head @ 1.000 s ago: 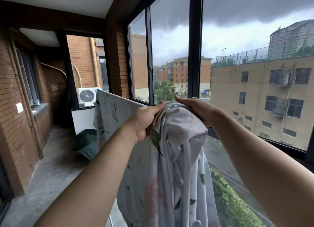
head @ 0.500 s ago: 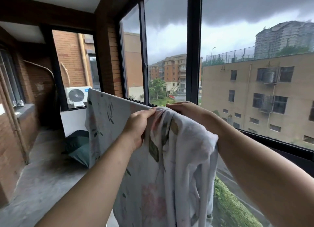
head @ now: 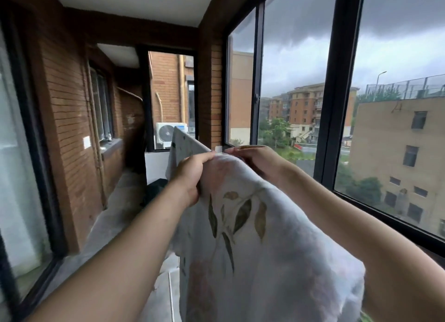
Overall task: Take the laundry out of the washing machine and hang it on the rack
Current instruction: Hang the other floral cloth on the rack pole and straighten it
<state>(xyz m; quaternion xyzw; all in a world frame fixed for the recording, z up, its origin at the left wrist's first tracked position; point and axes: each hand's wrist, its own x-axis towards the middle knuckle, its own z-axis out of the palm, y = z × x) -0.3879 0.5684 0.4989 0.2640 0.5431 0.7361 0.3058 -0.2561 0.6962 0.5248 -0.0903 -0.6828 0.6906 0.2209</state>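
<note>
The white leaf-printed fabric sheet (head: 252, 237) is gripped at its near-centre crest by the left hand (head: 192, 174) and right hand (head: 255, 162), seemingly over a hidden rail; the bunched right-side weight could drag it off.

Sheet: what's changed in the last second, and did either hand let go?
The bunched part of the sheet has opened out: it hung in narrow folds under the hands and now spreads wide below the right forearm. Neither hand let go: the left hand and right hand still hold its top edge, close together. The far stretch stays hung flat.
</note>
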